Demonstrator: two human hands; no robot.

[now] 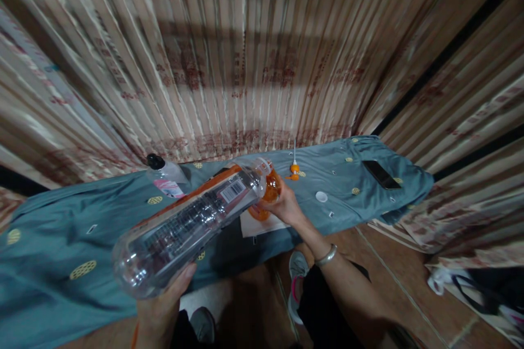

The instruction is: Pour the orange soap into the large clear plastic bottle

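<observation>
A large clear plastic bottle point(192, 223) with a barcode label lies tilted across the view, its mouth at the upper right. My left hand point(166, 297) holds it from below near its base. At the bottle's mouth, my right hand point(284, 204) grips an orange translucent bottle point(270, 188). The two bottles meet or overlap there; whether liquid passes between them cannot be made out. An orange pump top point(294, 169) with a white tube lies on the cloth beyond my right hand. Nearer, a white round cap point(321, 197) rests on the cloth.
A blue-green cloth point(344, 172) covers the long surface. On it are a black phone point(381, 174) at the right and a clear bottle with a black cap point(167, 175) at the back left. Pleated curtains point(245, 65) hang behind. A bag point(487, 289) is at the lower right.
</observation>
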